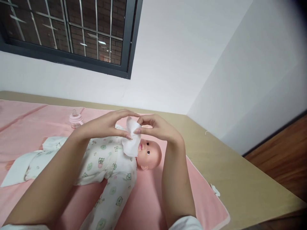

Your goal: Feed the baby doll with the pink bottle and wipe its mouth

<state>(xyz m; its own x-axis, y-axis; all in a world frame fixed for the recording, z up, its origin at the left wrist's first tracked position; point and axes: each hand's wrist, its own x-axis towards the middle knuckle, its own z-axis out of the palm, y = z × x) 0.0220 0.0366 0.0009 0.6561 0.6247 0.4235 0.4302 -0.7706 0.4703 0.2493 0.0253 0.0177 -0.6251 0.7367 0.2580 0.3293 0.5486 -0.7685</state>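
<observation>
A baby doll [150, 155] in white printed pajamas [100, 163] lies on its back, its head to the right. Over its neck and chest I hold a white cloth or tissue [131, 145] between both hands. My left hand [112, 124] grips the cloth's left side, thumb on the near face. On the right side, my right hand [155, 127] pinches it between thumb and bent fingers. The cloth hangs down beside the doll's chin, and I cannot tell if it touches the doll.
A pink blanket [148, 195] covers much of the wooden tabletop [206, 159]. Behind my left forearm stands a pink baby bottle [75, 119]. A small white scrap [215, 190] lies near the blanket's right edge. Beyond are a white wall [168, 57] and a barred window [72, 28].
</observation>
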